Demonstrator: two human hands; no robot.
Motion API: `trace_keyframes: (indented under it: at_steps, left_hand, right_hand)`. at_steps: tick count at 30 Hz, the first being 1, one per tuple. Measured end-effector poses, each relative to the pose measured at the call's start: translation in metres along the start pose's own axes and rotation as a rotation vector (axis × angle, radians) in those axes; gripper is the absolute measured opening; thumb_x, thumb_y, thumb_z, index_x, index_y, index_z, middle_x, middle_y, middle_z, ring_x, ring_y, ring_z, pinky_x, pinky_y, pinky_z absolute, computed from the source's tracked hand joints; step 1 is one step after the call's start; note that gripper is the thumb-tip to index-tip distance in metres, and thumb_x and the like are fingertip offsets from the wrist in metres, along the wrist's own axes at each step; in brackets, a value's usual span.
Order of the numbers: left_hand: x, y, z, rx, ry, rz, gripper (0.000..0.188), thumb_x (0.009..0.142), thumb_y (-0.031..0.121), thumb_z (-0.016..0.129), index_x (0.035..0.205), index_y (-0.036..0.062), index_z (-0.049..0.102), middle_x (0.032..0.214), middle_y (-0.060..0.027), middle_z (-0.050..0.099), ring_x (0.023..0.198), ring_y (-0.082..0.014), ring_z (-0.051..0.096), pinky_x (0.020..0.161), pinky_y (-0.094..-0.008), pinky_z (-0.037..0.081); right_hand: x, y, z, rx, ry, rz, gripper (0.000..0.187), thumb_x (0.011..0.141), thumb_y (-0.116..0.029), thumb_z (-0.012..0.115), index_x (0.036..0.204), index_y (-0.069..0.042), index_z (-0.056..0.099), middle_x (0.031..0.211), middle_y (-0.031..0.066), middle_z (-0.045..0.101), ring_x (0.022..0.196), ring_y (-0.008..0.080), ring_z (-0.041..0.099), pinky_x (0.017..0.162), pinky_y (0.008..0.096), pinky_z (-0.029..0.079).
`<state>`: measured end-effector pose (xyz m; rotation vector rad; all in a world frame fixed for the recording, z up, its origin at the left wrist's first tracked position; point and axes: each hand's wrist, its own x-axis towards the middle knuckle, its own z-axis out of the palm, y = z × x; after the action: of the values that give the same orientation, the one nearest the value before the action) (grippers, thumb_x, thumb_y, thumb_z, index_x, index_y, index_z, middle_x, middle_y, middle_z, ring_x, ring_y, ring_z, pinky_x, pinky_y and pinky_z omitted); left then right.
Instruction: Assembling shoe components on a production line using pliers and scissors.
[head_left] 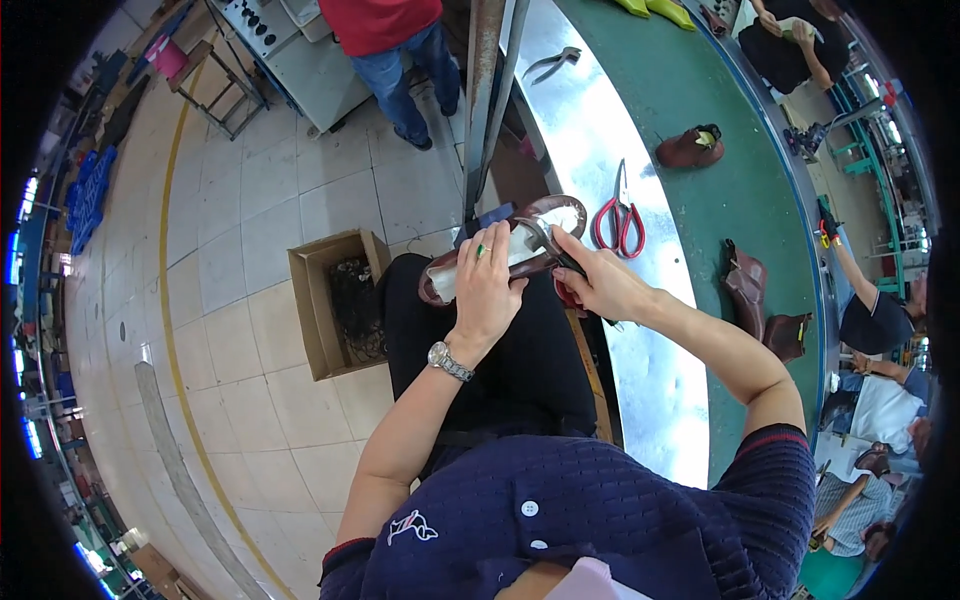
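A brown shoe (521,245) lies sole-up over my lap, a pale surface showing inside its brown edge. My left hand (487,292) rests across the shoe and grips it, a ring and a wristwatch on that arm. My right hand (612,285) is closed around a dark-handled metal tool (540,236), whose head meets the shoe's underside near the middle. The tool's exact kind is unclear, partly covered by my fingers. Something red shows just below my right hand, mostly hidden. Red-handled scissors (622,222) lie on the metal bench edge close to that hand.
Pincers (553,65) sit farther up the metal strip (660,370). On the green bench (690,225) stand brown boots (745,290) and another brown shoe (690,148). An open cardboard box (305,310) with dark scraps is on the floor at left. A metal post (484,100) rises ahead; other people work nearby.
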<state>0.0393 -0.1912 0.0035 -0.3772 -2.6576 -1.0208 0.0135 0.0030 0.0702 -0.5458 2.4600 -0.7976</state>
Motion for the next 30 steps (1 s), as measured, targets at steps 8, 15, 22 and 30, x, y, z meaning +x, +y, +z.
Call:
trace_keyframes:
  at_steps: [8,15,22,30]
  left_hand:
    - [-0.006,-0.012,0.002,0.074,0.022,0.135,0.075,0.066,0.013,0.079,0.131,-0.0058,0.047,0.129,-0.0208,0.053,0.120,-0.0348,0.050,0.105,-0.0434,0.037]
    - [-0.006,-0.022,0.006,0.299,0.009,0.272,0.067,0.076,0.020,0.072,0.131,-0.0091,0.047,0.129,-0.0266,0.051,0.119,-0.0395,0.049,0.104,-0.0447,0.038]
    - [-0.004,-0.022,0.013,0.368,0.045,0.316,0.067,0.076,0.018,0.071,0.129,-0.0126,0.046,0.129,-0.0290,0.049,0.120,-0.0401,0.049,0.103,-0.0454,0.039]
    - [-0.002,-0.017,0.013,0.429,0.005,0.296,0.064,0.076,0.017,0.070,0.127,-0.0132,0.047,0.129,-0.0295,0.049,0.121,-0.0405,0.049,0.104,-0.0454,0.039]
  right_hand:
    - [0.002,0.001,-0.030,-0.611,-0.064,-0.169,0.058,0.092,-0.014,0.056,0.142,-0.005,0.030,0.062,0.0190,0.060,0.056,0.0365,0.062,0.052,0.0446,0.048]
    - [0.016,-0.037,-0.066,-0.428,-0.047,-0.157,0.055,0.090,-0.013,0.057,0.141,-0.011,0.038,0.065,0.0216,0.061,0.061,0.0411,0.063,0.060,0.0479,0.050]
    - [0.036,-0.015,-0.023,-0.408,0.079,-0.019,0.053,0.092,-0.020,0.055,0.140,-0.006,0.036,0.074,0.0238,0.064,0.069,0.0442,0.063,0.066,0.0512,0.049]
    - [0.043,0.003,-0.011,-0.102,0.212,-0.045,0.058,0.091,-0.018,0.057,0.144,-0.011,0.034,0.072,0.0264,0.063,0.067,0.0448,0.063,0.066,0.0506,0.048]
